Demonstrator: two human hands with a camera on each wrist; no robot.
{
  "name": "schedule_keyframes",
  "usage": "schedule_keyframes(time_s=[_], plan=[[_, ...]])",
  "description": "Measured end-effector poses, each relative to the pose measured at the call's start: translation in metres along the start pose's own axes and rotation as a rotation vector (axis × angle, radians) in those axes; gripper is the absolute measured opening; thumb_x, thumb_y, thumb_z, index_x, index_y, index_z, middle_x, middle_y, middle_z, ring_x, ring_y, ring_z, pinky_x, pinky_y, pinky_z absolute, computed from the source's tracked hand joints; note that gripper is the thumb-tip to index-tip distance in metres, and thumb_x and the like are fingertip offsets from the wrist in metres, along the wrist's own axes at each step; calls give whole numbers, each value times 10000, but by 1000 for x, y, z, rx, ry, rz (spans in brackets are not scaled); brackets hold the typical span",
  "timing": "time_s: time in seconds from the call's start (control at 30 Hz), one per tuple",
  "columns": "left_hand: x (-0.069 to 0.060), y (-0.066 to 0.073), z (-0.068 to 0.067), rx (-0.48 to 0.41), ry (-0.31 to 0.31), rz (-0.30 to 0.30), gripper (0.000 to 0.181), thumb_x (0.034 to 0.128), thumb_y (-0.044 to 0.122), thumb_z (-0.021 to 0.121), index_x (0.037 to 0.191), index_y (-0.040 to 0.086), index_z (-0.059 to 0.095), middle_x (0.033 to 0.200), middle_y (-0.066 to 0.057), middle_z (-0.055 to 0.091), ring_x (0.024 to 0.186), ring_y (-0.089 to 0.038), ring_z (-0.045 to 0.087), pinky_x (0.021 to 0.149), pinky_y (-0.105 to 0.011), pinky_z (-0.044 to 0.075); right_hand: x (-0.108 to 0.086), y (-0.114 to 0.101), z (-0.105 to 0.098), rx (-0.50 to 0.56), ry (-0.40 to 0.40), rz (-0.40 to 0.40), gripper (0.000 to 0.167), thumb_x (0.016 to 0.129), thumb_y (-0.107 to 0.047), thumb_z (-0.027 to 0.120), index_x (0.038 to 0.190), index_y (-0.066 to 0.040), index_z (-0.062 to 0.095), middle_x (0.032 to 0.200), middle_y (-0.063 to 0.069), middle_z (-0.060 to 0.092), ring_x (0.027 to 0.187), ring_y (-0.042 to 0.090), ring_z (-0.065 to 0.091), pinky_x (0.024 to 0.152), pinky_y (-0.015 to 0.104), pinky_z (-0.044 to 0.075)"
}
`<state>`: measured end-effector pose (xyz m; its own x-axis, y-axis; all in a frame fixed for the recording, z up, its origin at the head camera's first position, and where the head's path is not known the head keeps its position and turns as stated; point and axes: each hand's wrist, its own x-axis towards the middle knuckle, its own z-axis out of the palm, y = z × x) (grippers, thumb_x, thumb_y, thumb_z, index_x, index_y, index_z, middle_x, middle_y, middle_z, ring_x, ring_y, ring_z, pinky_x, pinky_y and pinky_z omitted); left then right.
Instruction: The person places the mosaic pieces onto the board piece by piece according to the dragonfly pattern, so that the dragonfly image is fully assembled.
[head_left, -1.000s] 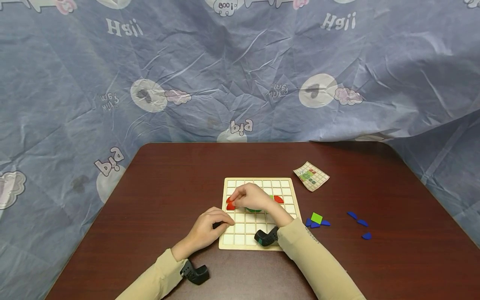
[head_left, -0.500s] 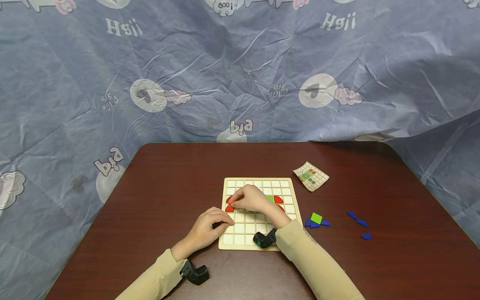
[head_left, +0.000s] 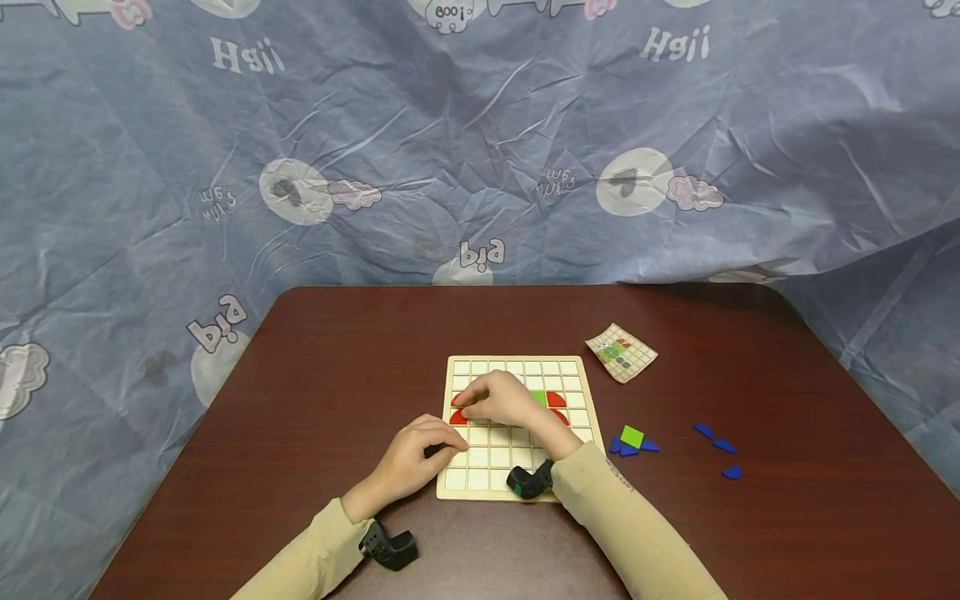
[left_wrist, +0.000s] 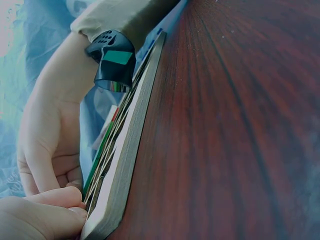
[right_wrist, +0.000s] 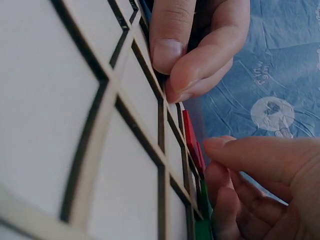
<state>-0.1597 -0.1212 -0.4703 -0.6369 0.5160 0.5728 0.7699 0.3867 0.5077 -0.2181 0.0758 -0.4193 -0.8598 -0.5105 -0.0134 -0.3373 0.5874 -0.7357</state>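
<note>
A square wooden grid board [head_left: 477,478] lies on the table under both hands. My right hand [head_left: 504,397] reaches across it, thumb and forefinger at a red quarter-round piece [head_left: 458,417] near the left side. The right wrist view shows that thumb beside the red pieces [right_wrist: 191,134], which lie low on the grid. Another red piece [head_left: 557,399] and a light green square [head_left: 539,397] sit further right on the board; a dark green piece [right_wrist: 203,229] is mostly hidden under the hand. My left hand [head_left: 417,452] rests its fingertips on the board's left edge.
Right of the board lie a loose light green square [head_left: 632,436] and several blue pieces [head_left: 724,446]. A small picture card [head_left: 622,353] lies beyond them. Black wrist cameras [head_left: 388,545] sit on both wrists. A blue printed cloth [head_left: 420,150] hangs behind the table.
My right hand has shifted slightly left and toward me, and the red quarter-round piece moved with it into the lower left spot. The left hand has stayed put.
</note>
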Motion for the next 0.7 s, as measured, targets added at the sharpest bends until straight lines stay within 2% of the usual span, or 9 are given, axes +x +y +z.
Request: schedule_keyframes(time_s=[0.17, 0.33, 0.57, 0.7], plan=[[0, 0, 0, -3, -8, -14, 169, 817, 22, 681, 878, 170, 737, 905, 101, 677, 911, -104, 579, 808, -264, 490, -7, 1, -9, 58, 11, -41, 168, 808, -109, 716, 973, -123, 747, 848, -43, 676, 692, 95, 595, 570, 247, 477], [0, 0, 0, -11, -15, -25, 171, 828, 24, 672, 887, 171, 737, 907, 103, 675, 912, -103, 578, 810, -264, 490, -18, 4, -26, 81, 17, -66, 208, 834, -128, 709, 1035, -76, 713, 866, -25, 657, 718, 105, 611, 628, 266, 510], [-1, 0, 0, -15, -18, -33, 170, 836, 28, 666, 895, 171, 737, 908, 101, 677, 910, -102, 577, 810, -256, 488, -40, 12, -51, 129, 35, -85, 246, 850, -154, 696, 1062, -30, 691, 918, 34, 682, 714, 140, 599, 643, 286, 497], [-1, 0, 0, -12, -11, -24, 167, 836, 28, 668, 892, 169, 737, 909, 97, 677, 912, -103, 577, 815, -251, 485, -55, 14, -65, 132, 44, -82, 230, 858, -115, 682, 1064, -13, 682, 901, 44, 684, 739, 188, 617, 665, 297, 510]])
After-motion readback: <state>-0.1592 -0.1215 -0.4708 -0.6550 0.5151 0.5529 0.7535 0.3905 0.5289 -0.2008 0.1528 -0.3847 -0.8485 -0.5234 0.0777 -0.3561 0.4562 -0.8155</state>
